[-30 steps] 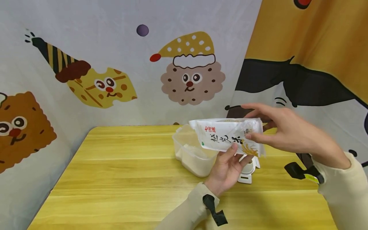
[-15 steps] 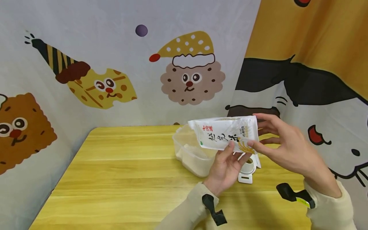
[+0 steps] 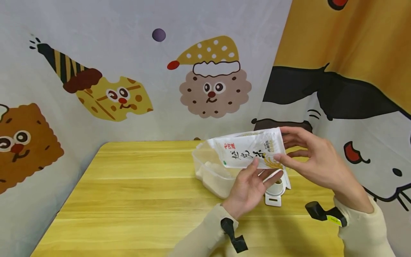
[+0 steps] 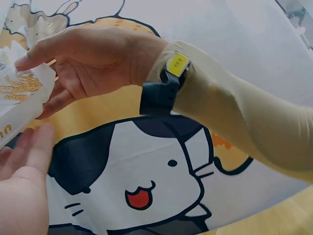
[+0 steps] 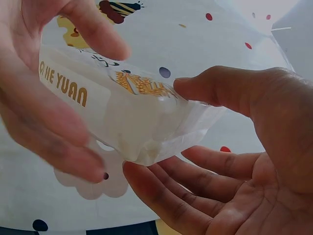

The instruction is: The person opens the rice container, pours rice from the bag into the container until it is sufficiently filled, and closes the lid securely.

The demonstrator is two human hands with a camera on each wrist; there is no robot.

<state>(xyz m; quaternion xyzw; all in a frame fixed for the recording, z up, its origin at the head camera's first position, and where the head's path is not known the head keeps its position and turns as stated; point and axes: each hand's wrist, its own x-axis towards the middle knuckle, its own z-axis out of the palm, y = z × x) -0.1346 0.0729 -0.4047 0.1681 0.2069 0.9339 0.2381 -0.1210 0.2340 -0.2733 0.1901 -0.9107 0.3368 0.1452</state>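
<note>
White bag (image 3: 248, 150): held up over the right half of the table (image 3: 128, 203), toward its back edge; lies lengthwise, slightly tilted, left end lower. Left end overlaps the container in the head view; can't tell if they touch. Printed face toward the person, brown lettering on another side.
Left hand (image 3: 244, 192): holds the bag from below, thumb on the printed face, fingers almost straight, slightly parted, under the lower side. Can't tell how firmly.
Right hand (image 3: 316, 160): pinches the bag's right end, thumb on the printed face, fingers parted and bent behind.
Clear container (image 3: 197, 166): near the table's back edge, right of its middle; pale grains (image 3: 214, 167) inside.
White slotted part (image 3: 273, 200): right of the container, nearer the front edge, partly hidden by left hand and bag.
Sleeves (image 3: 205, 232): cream, a black device (image 3: 228, 228) on each wrist.
Backdrop (image 3: 122, 32): cartoon-print cloth behind the back edge.
</note>
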